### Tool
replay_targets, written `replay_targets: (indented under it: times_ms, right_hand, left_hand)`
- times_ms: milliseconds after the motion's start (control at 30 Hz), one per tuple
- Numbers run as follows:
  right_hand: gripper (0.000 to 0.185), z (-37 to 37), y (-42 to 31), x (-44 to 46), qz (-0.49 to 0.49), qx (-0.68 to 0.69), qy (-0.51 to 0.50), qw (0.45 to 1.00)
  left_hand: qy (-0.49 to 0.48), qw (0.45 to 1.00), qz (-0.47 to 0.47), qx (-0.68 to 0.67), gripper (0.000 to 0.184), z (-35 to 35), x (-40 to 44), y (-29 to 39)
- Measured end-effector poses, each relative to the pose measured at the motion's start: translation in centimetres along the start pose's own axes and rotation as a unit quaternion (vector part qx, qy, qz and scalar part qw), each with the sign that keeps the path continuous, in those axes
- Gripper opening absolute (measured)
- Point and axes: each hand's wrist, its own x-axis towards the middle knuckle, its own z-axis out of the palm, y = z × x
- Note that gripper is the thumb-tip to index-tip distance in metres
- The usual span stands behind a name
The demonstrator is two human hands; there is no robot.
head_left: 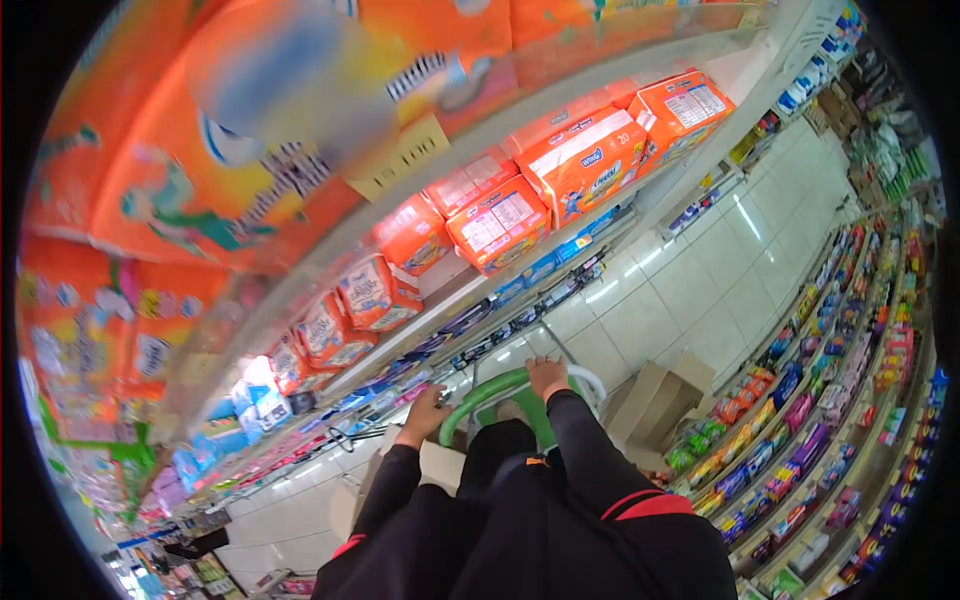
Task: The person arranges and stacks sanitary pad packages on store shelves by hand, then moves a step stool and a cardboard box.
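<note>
My right hand (547,377) rests over the rim of a rounded green and white plastic piece (487,387) in front of my legs, its fingers curled over the edge. What this piece is I cannot make out; a shoe (510,411) shows inside its curve. My left hand (425,415) is just to its left, close to the lower shelf, fingers bent. Something small and dark or pink lies at those fingertips, too small to name. Orange diaper packs (585,160) stand on the shelf ahead of both hands.
Larger orange packs (250,130) fill the upper shelf at left, behind a price tag (400,157). An open cardboard box (655,405) sits on the tiled floor (690,290) at right. Curved shelves of colourful packets (800,430) line the far right. Another carton (440,467) is beside my left arm.
</note>
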Motion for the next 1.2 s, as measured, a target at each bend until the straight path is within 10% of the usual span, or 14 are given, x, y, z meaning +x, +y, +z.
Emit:
replay_targets:
  times_ms: [133,400,1067,1200]
  right_hand:
    - [0.023,2.4,3.8,2.0,-0.11,0.05,0.102,0.987]
    - [0.022,1.8,3.7,2.0,-0.135,0.09,0.172,0.972]
    - [0.019,1.3,3.6,2.1,-0.175,0.078,0.199,0.961]
    - [0.044,-0.5,2.3,1.7,-0.232,0.041,0.166,0.958]
  left_hand:
    - [-0.056,0.975,0.094,0.195,0.052,8.1,6.3,-3.6]
    - [0.076,0.96,-0.111,0.247,0.035,10.3,5.2,0.6]
    - [0.117,0.959,-0.113,0.232,0.031,9.8,3.8,2.3]
    - [0.096,0.967,-0.106,0.21,0.029,9.5,3.7,2.0]
